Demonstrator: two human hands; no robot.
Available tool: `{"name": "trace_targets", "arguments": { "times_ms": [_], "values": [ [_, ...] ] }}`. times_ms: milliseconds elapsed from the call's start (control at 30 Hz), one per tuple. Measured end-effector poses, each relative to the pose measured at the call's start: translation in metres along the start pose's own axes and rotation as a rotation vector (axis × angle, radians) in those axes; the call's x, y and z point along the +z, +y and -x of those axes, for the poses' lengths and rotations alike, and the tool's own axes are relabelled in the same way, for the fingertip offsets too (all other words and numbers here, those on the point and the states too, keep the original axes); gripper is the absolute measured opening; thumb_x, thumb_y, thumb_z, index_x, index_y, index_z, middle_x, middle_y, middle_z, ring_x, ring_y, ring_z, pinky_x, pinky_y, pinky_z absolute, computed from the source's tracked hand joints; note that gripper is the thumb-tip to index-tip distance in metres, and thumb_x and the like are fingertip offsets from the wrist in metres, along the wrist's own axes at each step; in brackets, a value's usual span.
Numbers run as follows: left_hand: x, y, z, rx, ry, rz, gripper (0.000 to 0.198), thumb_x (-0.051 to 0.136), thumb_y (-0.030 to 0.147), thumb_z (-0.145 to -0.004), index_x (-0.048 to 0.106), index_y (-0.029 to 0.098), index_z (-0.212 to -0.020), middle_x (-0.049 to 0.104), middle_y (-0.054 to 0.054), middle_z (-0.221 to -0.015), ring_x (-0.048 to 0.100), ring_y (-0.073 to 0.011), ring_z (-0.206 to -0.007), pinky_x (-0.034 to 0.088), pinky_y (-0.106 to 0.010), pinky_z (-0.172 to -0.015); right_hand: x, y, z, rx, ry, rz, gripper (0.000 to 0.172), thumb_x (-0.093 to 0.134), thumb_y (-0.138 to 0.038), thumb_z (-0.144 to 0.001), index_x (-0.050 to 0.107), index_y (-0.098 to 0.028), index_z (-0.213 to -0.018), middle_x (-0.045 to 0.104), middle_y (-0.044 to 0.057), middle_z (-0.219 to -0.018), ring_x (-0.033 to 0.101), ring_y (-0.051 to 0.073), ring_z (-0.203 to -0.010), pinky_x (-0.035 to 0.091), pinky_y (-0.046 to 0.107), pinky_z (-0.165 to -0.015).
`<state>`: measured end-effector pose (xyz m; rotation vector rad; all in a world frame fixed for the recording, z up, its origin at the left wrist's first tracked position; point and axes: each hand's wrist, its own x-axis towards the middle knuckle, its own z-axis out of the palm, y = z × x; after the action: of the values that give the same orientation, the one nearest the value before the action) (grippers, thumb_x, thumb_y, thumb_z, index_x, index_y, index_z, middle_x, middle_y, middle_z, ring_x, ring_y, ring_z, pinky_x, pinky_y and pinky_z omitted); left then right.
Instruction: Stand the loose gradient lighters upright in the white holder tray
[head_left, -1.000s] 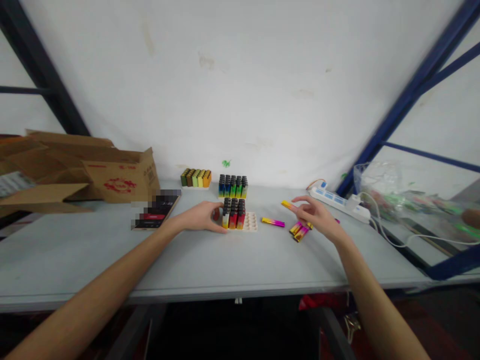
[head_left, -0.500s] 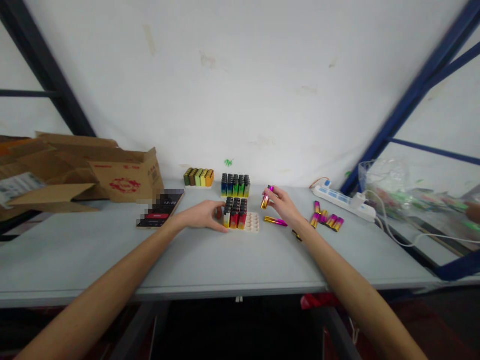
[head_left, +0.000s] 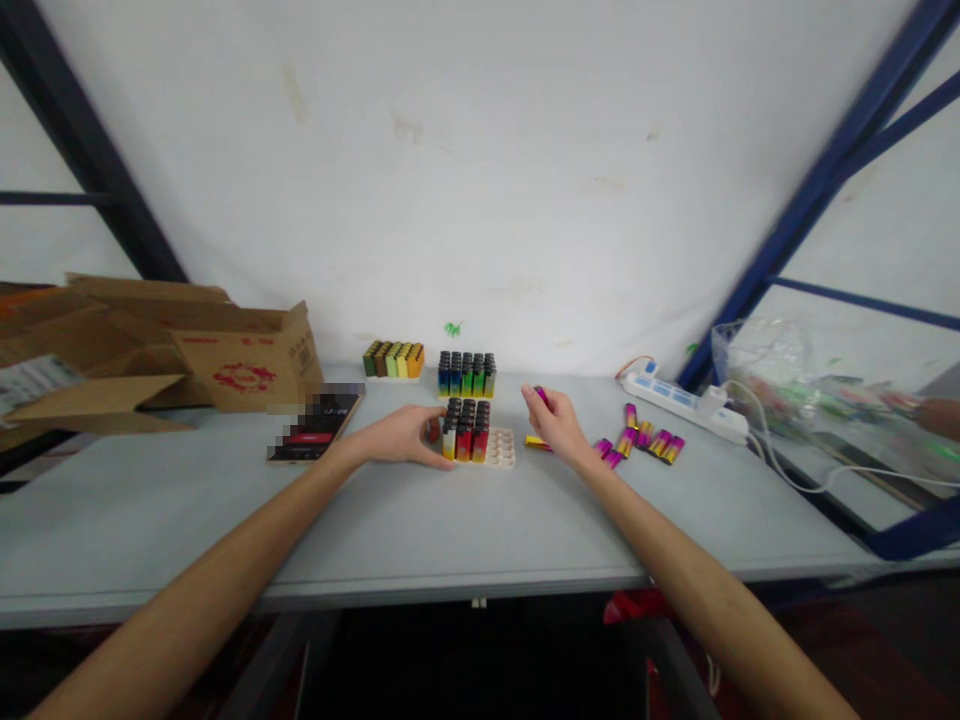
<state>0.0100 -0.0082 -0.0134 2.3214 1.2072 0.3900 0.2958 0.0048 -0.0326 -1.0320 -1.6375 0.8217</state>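
Upright lighters [head_left: 465, 440], red, yellow and white with dark tops, fill the left part of a white tray [head_left: 506, 450] with round hollows. My left hand [head_left: 409, 437] grips the left side of this group, fingers behind and thumb at the front corner. To the right of the tray, my right hand [head_left: 556, 425] is closed on a purple-and-gold lighter, mostly hidden by the fingers. A yellow-gold lighter [head_left: 536, 442] lies under that hand. More purple-and-gold lighters [head_left: 628, 440] lie loose to the right of my right wrist.
Behind stand a tray of blue and green lighters [head_left: 466, 375] and a tray of yellow, green and brown ones [head_left: 394, 360]. A phone [head_left: 319, 425] and an open cardboard box [head_left: 247, 360] are left. A power strip [head_left: 686, 405] with cables lies right.
My right hand has turned and drawn slightly nearer, so its lighter is more covered by the fingers. My left hand keeps its place at the tray. The view has shifted slightly.
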Motion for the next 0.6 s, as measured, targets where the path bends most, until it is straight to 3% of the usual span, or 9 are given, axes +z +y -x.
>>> {"name": "trace_targets", "arguments": {
  "times_ms": [133, 300, 500, 600],
  "values": [
    [0.0003, -0.0010, -0.0005, 0.007, 0.004, -0.013, 0.075, 0.077, 0.069, -0.062, 0.065, 0.018, -0.116, 0.070, -0.003, -0.089, 0.061, -0.0208, -0.076, 0.042, -0.029, -0.067, 0.0017, 0.0010, 0.0014, 0.009, 0.066, 0.140, 0.051, 0.049, -0.060, -0.088, 0.037, -0.023, -0.055, 0.034, -0.004, -0.050, 0.032, 0.010, -0.049, 0.024, 0.027, -0.048],
    [0.0002, -0.0002, -0.0008, -0.007, -0.002, -0.044, 0.073, 0.077, 0.069, -0.064, 0.066, 0.018, -0.115, 0.070, -0.003, -0.092, 0.061, -0.0213, -0.077, 0.042, -0.029, -0.067, 0.0071, -0.0012, 0.0030, 0.030, 0.036, 0.167, 0.039, 0.048, -0.048, -0.084, 0.040, -0.023, -0.056, 0.038, -0.004, -0.050, 0.036, 0.011, -0.051, 0.026, 0.026, -0.050],
    [0.0000, 0.0033, 0.0000, 0.002, 0.011, -0.055, 0.073, 0.077, 0.068, -0.063, 0.065, 0.018, -0.116, 0.068, -0.002, -0.089, 0.059, -0.0204, -0.076, 0.041, -0.028, -0.066, 0.0072, 0.0004, 0.0044, 0.014, 0.020, 0.194, 0.045, 0.047, -0.056, -0.089, 0.040, -0.023, -0.058, 0.040, -0.003, -0.052, 0.038, 0.012, -0.052, 0.030, 0.026, -0.051],
    [-0.0001, 0.0040, 0.0001, -0.004, 0.011, -0.054, 0.072, 0.077, 0.069, -0.063, 0.066, 0.019, -0.113, 0.066, -0.001, -0.086, 0.059, -0.0198, -0.074, 0.041, -0.027, -0.065, 0.0048, 0.0022, 0.0038, -0.005, 0.006, 0.159, 0.045, 0.048, -0.062, -0.092, 0.048, -0.022, -0.072, 0.045, -0.005, -0.057, 0.041, 0.012, -0.054, 0.034, 0.025, -0.052]
  ]
}}
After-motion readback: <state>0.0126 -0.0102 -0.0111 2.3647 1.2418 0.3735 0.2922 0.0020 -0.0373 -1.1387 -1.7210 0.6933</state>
